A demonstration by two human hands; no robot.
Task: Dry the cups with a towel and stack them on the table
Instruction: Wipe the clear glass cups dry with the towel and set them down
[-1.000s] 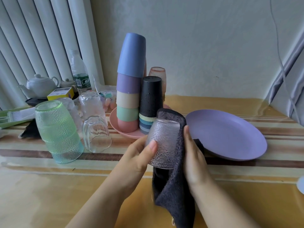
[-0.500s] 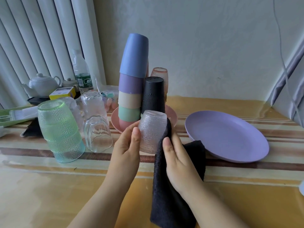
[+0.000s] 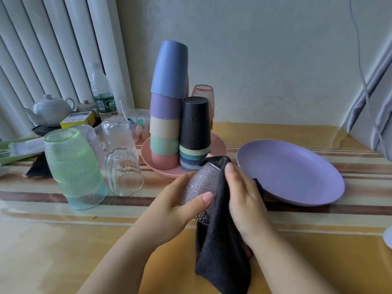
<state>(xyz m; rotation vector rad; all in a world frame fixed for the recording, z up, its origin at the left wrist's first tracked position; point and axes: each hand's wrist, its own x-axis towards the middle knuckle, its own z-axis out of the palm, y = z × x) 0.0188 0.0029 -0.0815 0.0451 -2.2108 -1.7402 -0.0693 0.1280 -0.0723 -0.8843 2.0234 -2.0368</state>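
1. The left hand (image 3: pixel 176 206) grips a dimpled glass cup (image 3: pixel 200 187) above the surface (image 3: pixel 63 251), thumb across its side, probably to steady it while it is wiped.
2. The right hand (image 3: pixel 244 200) presses a dark towel (image 3: pixel 220 247) against the cup's far side with straight fingers. The cloth wraps over the cup's upper end, so that end gets dried too.
3. Dried cups seem to go upside down in stacks: a tall coloured stack (image 3: pixel 167 115) and a black-topped stack (image 3: pixel 195 136) stand on a pink plate (image 3: pixel 218 145), likely to keep the rims off the surface.
4. A green glass stack (image 3: pixel 72 168) and clear glasses (image 3: pixel 124 172) stand upside down to the left. Whether they are dry I cannot tell.
5. Hidden: the cup's far side and upper end, under the towel. The right palm is hidden too, and the towel's lower edge is cut off.
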